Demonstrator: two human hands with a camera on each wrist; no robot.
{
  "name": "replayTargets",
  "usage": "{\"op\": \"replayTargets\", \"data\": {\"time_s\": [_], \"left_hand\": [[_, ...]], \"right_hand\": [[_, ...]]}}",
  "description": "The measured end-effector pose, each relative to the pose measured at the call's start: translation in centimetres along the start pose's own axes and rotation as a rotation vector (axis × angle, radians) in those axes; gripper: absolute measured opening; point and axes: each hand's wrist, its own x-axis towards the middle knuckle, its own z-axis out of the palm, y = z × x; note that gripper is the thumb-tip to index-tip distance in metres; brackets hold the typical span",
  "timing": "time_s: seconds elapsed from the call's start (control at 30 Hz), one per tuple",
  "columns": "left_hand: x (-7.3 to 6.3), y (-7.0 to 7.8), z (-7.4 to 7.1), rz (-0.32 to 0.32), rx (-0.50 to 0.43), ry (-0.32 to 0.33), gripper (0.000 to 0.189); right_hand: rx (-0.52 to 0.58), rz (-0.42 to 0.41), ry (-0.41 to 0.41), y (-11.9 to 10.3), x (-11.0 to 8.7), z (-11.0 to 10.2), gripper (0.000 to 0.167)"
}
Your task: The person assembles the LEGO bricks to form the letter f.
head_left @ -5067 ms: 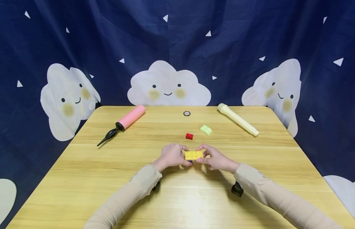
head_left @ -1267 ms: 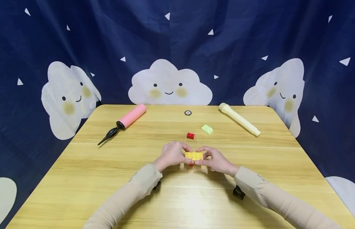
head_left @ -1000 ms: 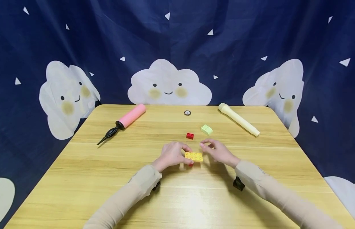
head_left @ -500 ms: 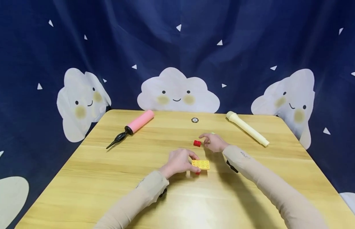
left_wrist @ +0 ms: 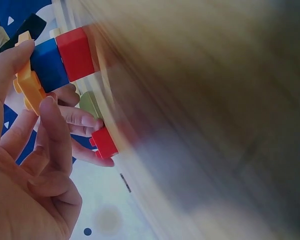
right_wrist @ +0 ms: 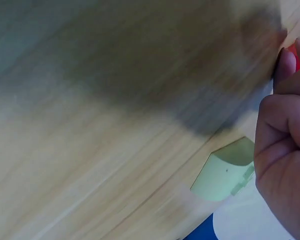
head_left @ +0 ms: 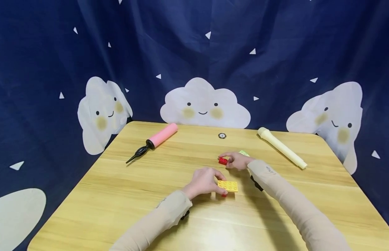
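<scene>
My left hand pinches the yellow eight-stud toy brick at its left end. Under that end, the left wrist view shows a blue brick and below it a red brick, joined in one stack close over the table. Farther forward, my right hand has its thumb and index finger on opposite sides of a small red brick on the tabletop. Just behind this hand lies a pale green curved brick, partly hidden by it in the head view.
On the wooden table, a pink hand pump with a black nozzle end lies at the back left. A round black-and-white disc lies at the back middle. A cream microphone-shaped stick lies at the back right.
A blue brick showed under the yellow one at first; later red shows there. My right hand let go of the yellow brick and moved forward to the small red brick. The head view has turned left.
</scene>
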Motion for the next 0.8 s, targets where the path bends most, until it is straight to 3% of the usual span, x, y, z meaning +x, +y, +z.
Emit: {"op": "replayTargets", "data": {"time_s": [0.33,0.53,0.8], "left_hand": [[0.0,-0.2,-0.2,-0.017,-0.013,0.000,0.037],[0.0,-0.3,-0.2,-0.031,-0.020,-0.002,0.037],[0.0,-0.3,0.1,-0.031,-0.035,-0.009,0.039]], "right_hand": [[0.047,0.112,0.071,-1.1,-0.2,0.8,0.041],[0.056,0.129,0.060,-1.3,-0.4,1.0,0.028],[0.103,0.086,0.050,-1.1,-0.7,1.2,0.049]]}}
